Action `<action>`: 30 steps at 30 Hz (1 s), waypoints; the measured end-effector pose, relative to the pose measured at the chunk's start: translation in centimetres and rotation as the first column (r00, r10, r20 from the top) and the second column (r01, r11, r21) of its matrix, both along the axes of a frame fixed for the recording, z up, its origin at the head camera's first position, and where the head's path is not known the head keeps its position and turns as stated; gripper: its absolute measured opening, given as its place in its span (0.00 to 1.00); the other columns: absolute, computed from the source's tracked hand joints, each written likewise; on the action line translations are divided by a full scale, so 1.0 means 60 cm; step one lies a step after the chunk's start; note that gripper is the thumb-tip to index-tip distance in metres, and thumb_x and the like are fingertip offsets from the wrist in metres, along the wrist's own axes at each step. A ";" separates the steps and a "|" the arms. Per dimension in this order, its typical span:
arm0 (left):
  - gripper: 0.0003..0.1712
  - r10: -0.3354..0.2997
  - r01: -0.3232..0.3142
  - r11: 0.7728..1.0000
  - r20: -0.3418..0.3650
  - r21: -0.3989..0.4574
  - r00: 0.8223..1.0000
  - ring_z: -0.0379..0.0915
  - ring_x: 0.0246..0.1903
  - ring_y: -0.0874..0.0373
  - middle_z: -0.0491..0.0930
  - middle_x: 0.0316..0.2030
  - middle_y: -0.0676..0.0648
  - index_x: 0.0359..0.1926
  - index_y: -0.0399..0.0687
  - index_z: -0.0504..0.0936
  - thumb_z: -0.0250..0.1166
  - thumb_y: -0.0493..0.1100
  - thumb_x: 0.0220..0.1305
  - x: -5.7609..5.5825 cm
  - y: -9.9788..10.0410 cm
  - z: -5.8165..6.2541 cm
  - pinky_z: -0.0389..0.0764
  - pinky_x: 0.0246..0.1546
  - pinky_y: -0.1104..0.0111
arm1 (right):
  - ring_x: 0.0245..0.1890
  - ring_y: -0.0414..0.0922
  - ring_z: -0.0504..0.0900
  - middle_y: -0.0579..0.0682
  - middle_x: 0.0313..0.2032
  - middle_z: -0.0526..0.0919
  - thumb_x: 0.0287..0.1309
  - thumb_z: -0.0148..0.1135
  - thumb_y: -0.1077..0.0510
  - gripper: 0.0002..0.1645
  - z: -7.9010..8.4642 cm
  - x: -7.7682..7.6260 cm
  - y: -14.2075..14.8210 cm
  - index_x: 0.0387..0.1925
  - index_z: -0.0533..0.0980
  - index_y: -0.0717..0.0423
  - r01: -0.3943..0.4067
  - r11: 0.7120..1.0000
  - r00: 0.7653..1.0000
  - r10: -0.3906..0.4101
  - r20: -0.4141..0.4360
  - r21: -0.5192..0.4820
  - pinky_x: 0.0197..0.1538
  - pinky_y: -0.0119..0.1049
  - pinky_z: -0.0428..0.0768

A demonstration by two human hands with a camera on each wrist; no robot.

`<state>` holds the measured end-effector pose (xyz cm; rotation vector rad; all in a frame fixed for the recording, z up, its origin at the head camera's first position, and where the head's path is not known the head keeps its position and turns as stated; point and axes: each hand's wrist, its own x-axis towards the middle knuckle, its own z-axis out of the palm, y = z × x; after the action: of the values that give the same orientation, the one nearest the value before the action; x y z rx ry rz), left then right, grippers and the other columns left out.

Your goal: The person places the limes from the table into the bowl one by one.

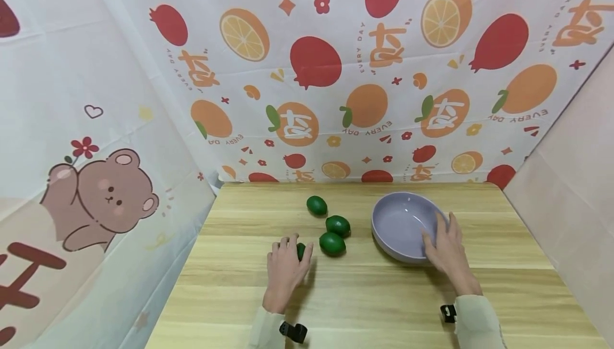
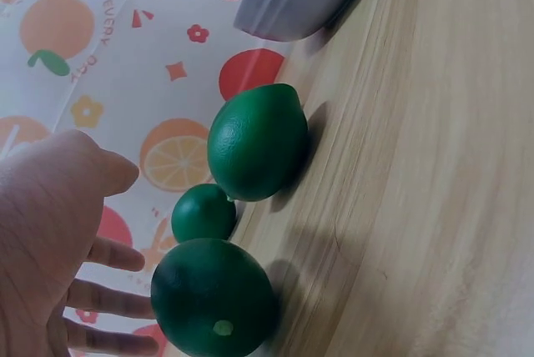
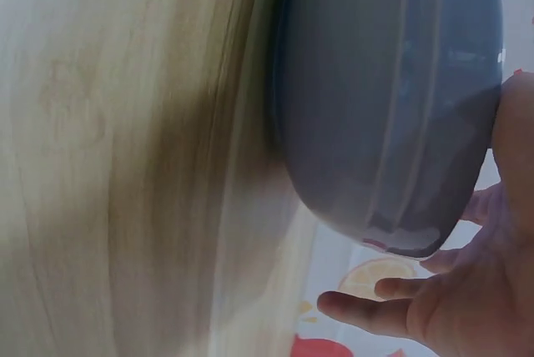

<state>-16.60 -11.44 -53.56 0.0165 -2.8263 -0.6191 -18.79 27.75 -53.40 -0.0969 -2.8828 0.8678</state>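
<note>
In the head view, my left hand point(image 1: 285, 266) is over a dark green lime point(image 1: 300, 251), partly hidden by the hand. The left wrist view shows this hand's fingers extended beside the nearest lime point(image 2: 215, 299), with the thumb standing apart from it. Three more limes, a front one point(image 1: 332, 243), a middle one point(image 1: 338, 225) and a back one point(image 1: 316, 205), lie to its right and behind. A lavender bowl point(image 1: 400, 224) stands upright at the right. Over its right rim is my right hand point(image 1: 450, 253), fingers spread; whether they touch the rim I cannot tell.
The wooden table point(image 1: 364, 306) backs onto a fruit-print cloth point(image 1: 331, 120). A bear-print cloth point(image 1: 110, 200) hangs at the left, and a pale wall panel point(image 1: 571, 152) borders the right. Each wrist wears a black strap, left strap point(image 1: 293, 332) and right strap point(image 1: 449, 313).
</note>
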 end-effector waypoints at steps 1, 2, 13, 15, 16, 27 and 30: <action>0.31 0.000 0.000 1.000 0.001 0.003 1.000 0.76 0.55 0.33 0.81 0.56 0.33 0.61 0.43 0.78 0.56 0.62 0.72 0.000 -0.001 0.000 0.78 0.48 0.40 | 0.74 0.79 0.43 0.78 0.76 0.36 0.71 0.52 0.52 0.45 -0.002 -0.001 0.002 0.78 0.46 0.67 -0.003 1.000 1.000 0.003 0.007 -0.012 0.65 0.79 0.57; 0.31 0.001 -0.001 1.000 0.004 0.004 1.000 0.76 0.55 0.33 0.81 0.56 0.33 0.61 0.43 0.78 0.55 0.63 0.72 0.000 -0.001 -0.001 0.78 0.48 0.40 | 0.74 0.80 0.42 0.78 0.76 0.35 0.69 0.53 0.54 0.46 -0.004 -0.002 0.004 0.78 0.45 0.68 -0.006 1.000 1.000 0.006 0.019 -0.026 0.66 0.79 0.55; 0.30 0.007 -0.007 1.000 0.035 0.015 0.999 0.76 0.55 0.33 0.81 0.56 0.33 0.62 0.44 0.77 0.56 0.61 0.73 0.002 -0.003 -0.004 0.78 0.48 0.40 | 0.72 0.81 0.47 0.80 0.74 0.28 0.59 0.54 0.62 0.63 -0.016 -0.012 0.010 0.75 0.19 0.69 0.041 0.982 0.984 -0.008 0.177 -0.186 0.74 0.69 0.54; 0.29 0.002 -0.003 1.000 0.038 0.020 0.999 0.77 0.53 0.33 0.81 0.56 0.33 0.61 0.43 0.77 0.57 0.60 0.73 0.003 -0.003 -0.005 0.79 0.46 0.40 | 0.72 0.80 0.49 0.80 0.74 0.29 0.56 0.55 0.63 0.65 -0.017 -0.012 0.008 0.74 0.18 0.70 0.056 0.978 0.982 -0.018 0.187 -0.201 0.74 0.67 0.55; 0.29 0.002 -0.003 1.000 0.040 0.023 0.999 0.77 0.52 0.34 0.81 0.55 0.33 0.61 0.43 0.77 0.57 0.59 0.72 0.004 -0.004 -0.005 0.79 0.45 0.41 | 0.71 0.80 0.50 0.80 0.74 0.29 0.55 0.55 0.63 0.65 -0.017 -0.013 0.007 0.74 0.17 0.70 0.063 0.977 0.981 -0.023 0.192 -0.203 0.74 0.67 0.56; 0.26 -0.001 0.001 0.999 0.021 0.041 1.000 0.79 0.44 0.37 0.82 0.50 0.32 0.59 0.41 0.78 0.61 0.55 0.71 0.000 -0.009 -0.018 0.81 0.32 0.51 | 0.71 0.80 0.51 0.81 0.74 0.32 0.49 0.58 0.63 0.69 -0.010 -0.016 0.006 0.74 0.17 0.69 0.099 0.975 0.968 -0.049 0.244 -0.198 0.74 0.67 0.56; 0.26 0.001 -0.002 0.999 0.024 0.043 1.000 0.79 0.43 0.39 0.82 0.50 0.32 0.59 0.41 0.78 0.61 0.55 0.70 0.000 -0.009 -0.021 0.80 0.31 0.52 | 0.72 0.80 0.50 0.81 0.74 0.33 0.50 0.58 0.63 0.69 -0.009 -0.015 0.006 0.74 0.17 0.69 0.101 0.976 0.965 -0.048 0.256 -0.195 0.74 0.66 0.55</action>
<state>-16.62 -11.99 -54.82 0.0345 -2.8349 -0.6834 -19.68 28.13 -53.93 -0.3588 -2.9796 1.2195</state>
